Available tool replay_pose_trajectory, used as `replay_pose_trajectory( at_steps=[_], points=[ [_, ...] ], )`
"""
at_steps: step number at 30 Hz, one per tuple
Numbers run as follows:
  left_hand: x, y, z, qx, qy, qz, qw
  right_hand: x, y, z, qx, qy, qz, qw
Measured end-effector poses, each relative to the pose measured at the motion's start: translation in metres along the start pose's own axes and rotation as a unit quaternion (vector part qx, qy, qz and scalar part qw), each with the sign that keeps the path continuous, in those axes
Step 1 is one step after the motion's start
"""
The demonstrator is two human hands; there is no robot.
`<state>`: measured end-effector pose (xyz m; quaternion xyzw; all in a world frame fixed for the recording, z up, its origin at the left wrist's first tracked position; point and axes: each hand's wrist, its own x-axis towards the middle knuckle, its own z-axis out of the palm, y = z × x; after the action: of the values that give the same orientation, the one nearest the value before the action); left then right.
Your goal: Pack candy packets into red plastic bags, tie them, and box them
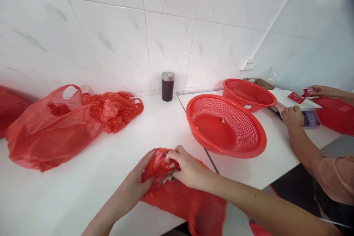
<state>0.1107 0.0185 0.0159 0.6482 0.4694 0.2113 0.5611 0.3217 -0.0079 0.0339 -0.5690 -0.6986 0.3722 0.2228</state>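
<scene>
Left hand (pixel 141 180) curved around the near red plastic bag (pixel 177 199), right hand (pixel 185 167) pinching a red packet (pixel 172 166) at its opening, bag at the near edge of the white table (pixel 110 188), 2 red baskets (pixel 212 131) far right.

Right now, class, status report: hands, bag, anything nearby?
Left hand holding red bag. Right hand at its mouth, over printed wrappers. Red basket beyond, rightward.
</scene>
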Motion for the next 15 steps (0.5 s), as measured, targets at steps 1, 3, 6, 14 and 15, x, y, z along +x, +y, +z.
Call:
replay_pose_trajectory(
  at_steps=[1, 3, 6, 14, 15],
  points=[
    [-0.001, 0.000, -0.002, 0.015, 0.006, 0.006, 1.000, 0.002, 0.005, 0.000, -0.050, 0.009, 0.002, 0.999],
    [-0.002, -0.001, -0.004, 0.056, 0.029, 0.024, 0.998, 0.003, 0.010, -0.007, -0.117, 0.006, -0.004, 0.993],
    [-0.003, -0.002, -0.006, 0.117, 0.067, 0.056, 0.989, -0.004, 0.002, -0.023, -0.135, -0.059, -0.020, 0.989],
    [-0.002, -0.010, -0.007, 0.196, 0.118, 0.143, 0.963, 0.006, -0.011, -0.094, -0.046, -0.106, -0.094, 0.989],
    [-0.003, -0.010, -0.008, 0.207, 0.118, 0.144, 0.960, 0.011, -0.001, -0.111, -0.062, -0.041, -0.075, 0.994]
  ],
)
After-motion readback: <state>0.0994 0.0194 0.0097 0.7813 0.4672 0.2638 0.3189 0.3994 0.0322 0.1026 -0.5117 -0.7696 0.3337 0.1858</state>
